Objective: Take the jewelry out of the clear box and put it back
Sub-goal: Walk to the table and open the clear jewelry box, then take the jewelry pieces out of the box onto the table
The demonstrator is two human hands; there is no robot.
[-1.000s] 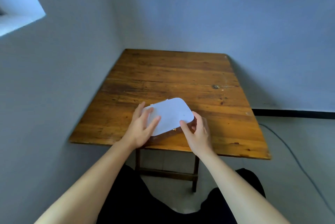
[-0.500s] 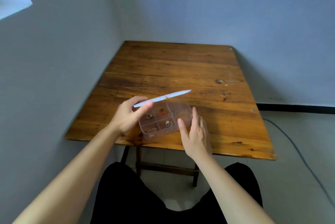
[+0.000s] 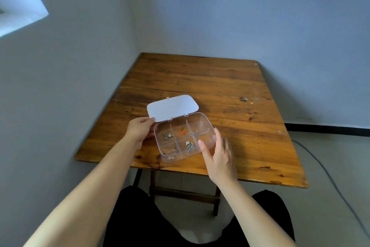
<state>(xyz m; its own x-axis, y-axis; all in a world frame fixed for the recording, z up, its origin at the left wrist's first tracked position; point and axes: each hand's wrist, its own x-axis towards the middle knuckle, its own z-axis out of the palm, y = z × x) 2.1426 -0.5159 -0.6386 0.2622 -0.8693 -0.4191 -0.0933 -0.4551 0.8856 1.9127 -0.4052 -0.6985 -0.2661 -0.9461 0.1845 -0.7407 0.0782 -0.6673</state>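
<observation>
I sit at the worn brown wooden table [image 3: 200,78], and the clear plastic box with six compartments [image 3: 185,136] rests flat near its front edge, close enough that I can reach every cell without stretching. My left hand [image 3: 140,131] steadies the box at its left end, fingers [image 3: 147,120] curled lightly against the corner where the white rounded lid [image 3: 172,107] hinges on, gripping nothing else; I judge this keeps the light box from sliding while I pick. The lid lies folded right back, flat on the wood behind the box, so it cannot drop shut on my fingers. My right hand [image 3: 219,154] is loose and spread, holding nothing, its thumb [image 3: 203,147] touching the front right wall of the box and the other fingers reaching along the right end. The jewelry is all inside the box: a red and gold charm [image 3: 183,131] in the back middle cell, a silvery piece [image 3: 167,136] back left, small gold bits [image 3: 172,151] front left, a silver pendant [image 3: 189,145] front middle. Half a second ago the lid stood edge-on, halfway through its swing in my left fingers; a second ago it was shut under both hands. Now it is fully open, and nothing has been lifted out yet.
</observation>
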